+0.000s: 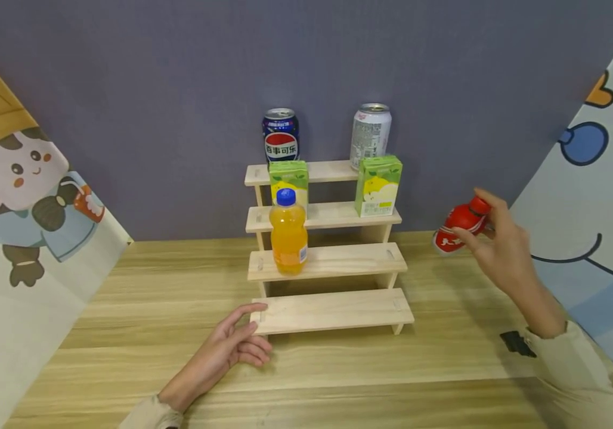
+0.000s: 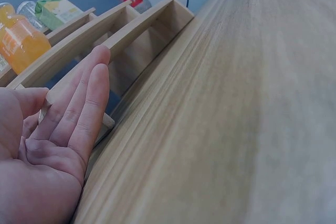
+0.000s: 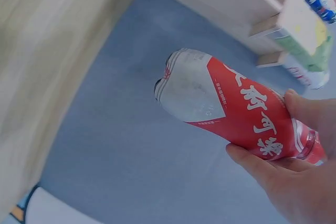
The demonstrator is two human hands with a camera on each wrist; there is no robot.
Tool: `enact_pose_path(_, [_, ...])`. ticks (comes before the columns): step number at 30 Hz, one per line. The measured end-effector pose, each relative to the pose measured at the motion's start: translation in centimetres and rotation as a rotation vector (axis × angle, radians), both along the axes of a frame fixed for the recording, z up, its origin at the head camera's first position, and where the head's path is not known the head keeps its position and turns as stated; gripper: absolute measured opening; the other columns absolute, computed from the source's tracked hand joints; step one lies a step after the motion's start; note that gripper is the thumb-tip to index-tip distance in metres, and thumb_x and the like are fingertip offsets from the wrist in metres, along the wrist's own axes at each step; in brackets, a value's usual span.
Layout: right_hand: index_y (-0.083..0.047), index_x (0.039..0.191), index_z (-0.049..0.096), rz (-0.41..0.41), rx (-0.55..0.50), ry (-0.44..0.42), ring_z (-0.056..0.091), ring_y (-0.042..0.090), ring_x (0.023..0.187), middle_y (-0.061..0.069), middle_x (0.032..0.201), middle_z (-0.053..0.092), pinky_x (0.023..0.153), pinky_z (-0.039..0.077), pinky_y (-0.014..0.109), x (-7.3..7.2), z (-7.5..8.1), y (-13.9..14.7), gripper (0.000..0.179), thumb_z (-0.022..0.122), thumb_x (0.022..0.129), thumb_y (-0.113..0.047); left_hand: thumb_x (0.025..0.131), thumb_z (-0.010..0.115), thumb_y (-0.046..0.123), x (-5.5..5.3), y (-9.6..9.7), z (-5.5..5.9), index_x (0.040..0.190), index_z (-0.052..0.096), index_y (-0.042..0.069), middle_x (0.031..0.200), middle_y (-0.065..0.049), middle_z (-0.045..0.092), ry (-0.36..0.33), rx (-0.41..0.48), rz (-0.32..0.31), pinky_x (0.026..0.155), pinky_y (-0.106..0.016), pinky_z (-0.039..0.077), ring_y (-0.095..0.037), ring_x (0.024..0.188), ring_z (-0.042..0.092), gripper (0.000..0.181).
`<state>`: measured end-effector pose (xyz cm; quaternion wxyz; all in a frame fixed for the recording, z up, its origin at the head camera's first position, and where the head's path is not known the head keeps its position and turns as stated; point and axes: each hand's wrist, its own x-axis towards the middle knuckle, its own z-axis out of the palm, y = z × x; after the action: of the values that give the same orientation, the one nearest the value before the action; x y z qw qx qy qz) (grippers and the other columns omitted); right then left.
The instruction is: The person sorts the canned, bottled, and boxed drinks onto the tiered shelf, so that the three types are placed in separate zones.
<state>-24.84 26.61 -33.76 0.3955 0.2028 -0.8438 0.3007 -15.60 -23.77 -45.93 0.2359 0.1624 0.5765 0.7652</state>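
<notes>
My right hand (image 1: 505,250) grips a red cola bottle (image 3: 241,108) around its neck and shoulder, in the air to the right of a stepped wooden shelf (image 1: 333,313). The bottle is tilted, its red cap toward the hand and its base pointing down and left. At the shelf's lowest step, my left hand (image 1: 234,342) touches the left end with thumb and index finger. Its other fingers (image 2: 94,98) extend loosely in front of the step in the left wrist view. Just above that hand, an orange drink bottle (image 1: 289,238) with a blue cap stands upright on the second step.
Two green juice cartons (image 1: 378,187) stand on the third step, one partly behind the orange bottle. A blue Pepsi can (image 1: 281,137) and a white can (image 1: 371,134) are on the top step. A small black object (image 1: 518,344) lies near the right forearm. Printed panels flank the wooden table (image 1: 177,280).
</notes>
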Motion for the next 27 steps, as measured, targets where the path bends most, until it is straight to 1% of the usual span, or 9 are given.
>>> enact_pose_path(4, [-0.010,0.150,0.040,0.024,0.002,-0.006,0.064,0.049,0.103,0.029,0.120,0.059,0.085,0.038,-0.003,0.8,1.0,-1.2,0.092,0.081,0.072,0.015,0.111,0.036,0.019,-0.1,0.1,0.0,0.155,0.026,0.014,0.104,-0.020,0.072,0.004,-0.007,0.002,0.078,-0.039,0.063,-0.027,0.086,0.073,0.046])
enact_pose_path(7, [-0.012,0.151,0.039,0.031,0.003,-0.005,0.064,0.047,0.103,0.028,0.121,0.059,0.085,0.038,-0.003,1.4,1.7,-2.2,0.093,0.081,0.073,0.015,0.111,0.035,0.018,-0.2,0.0,0.0,0.156,0.025,0.012,0.104,-0.020,0.072,0.022,0.000,-0.011,0.078,-0.039,0.063,-0.026,0.087,0.073,0.046])
enact_pose_path(9, [-0.013,0.152,0.040,0.037,0.002,0.002,0.064,0.047,0.104,0.027,0.121,0.060,0.085,0.039,-0.003,1.7,2.2,-2.9,0.093,0.081,0.073,0.015,0.111,0.035,0.018,-0.2,0.0,0.0,0.156,0.024,0.012,0.105,-0.020,0.072,0.031,0.003,-0.021,0.078,-0.039,0.062,-0.026,0.087,0.073,0.047])
enact_pose_path(14, [-0.014,0.151,0.041,0.067,-0.004,0.024,0.065,0.044,0.103,0.025,0.122,0.062,0.085,0.041,-0.002,2.4,3.2,-4.5,0.094,0.082,0.071,0.015,0.111,0.035,0.019,-0.2,-0.1,-0.1,0.156,0.025,0.013,0.105,-0.019,0.072,0.028,-0.005,-0.021,0.078,-0.039,0.062,-0.025,0.087,0.073,0.047])
enact_pose_path(18, [-0.014,0.151,0.042,0.102,0.003,0.028,0.066,0.041,0.102,0.024,0.121,0.064,0.085,0.043,-0.001,2.8,3.9,-5.8,0.094,0.083,0.071,0.013,0.111,0.036,0.019,-0.3,-0.1,-0.1,0.156,0.025,0.013,0.105,-0.019,0.072,0.021,-0.006,-0.017,0.079,-0.039,0.062,-0.025,0.087,0.073,0.047])
enact_pose_path(21, [-0.014,0.151,0.042,0.105,0.011,0.029,0.067,0.039,0.101,0.023,0.120,0.066,0.085,0.043,-0.001,3.0,4.2,-6.7,0.094,0.084,0.071,0.011,0.111,0.035,0.019,-0.3,0.0,-0.1,0.156,0.025,0.013,0.105,-0.020,0.072,0.018,-0.004,-0.018,0.079,-0.039,0.062,-0.025,0.087,0.073,0.047])
enact_pose_path(24, [-0.015,0.151,0.040,0.113,0.013,0.016,0.068,0.036,0.102,0.021,0.119,0.066,0.084,0.043,-0.001,3.0,4.5,-7.6,0.092,0.084,0.073,0.007,0.111,0.035,0.019,-0.3,0.0,-0.1,0.156,0.025,0.013,0.105,-0.020,0.072,0.019,-0.003,-0.017,0.079,-0.040,0.062,-0.026,0.087,0.073,0.046])
enact_pose_path(27, [-0.014,0.151,0.039,0.137,0.009,-0.008,0.069,0.034,0.103,0.020,0.119,0.067,0.083,0.046,0.001,2.8,4.6,-8.6,0.089,0.084,0.075,0.005,0.111,0.035,0.019,-0.2,-0.1,-0.1,0.155,0.025,0.013,0.105,-0.021,0.072,0.019,-0.006,-0.013,0.079,-0.040,0.062,-0.026,0.087,0.073,0.046])
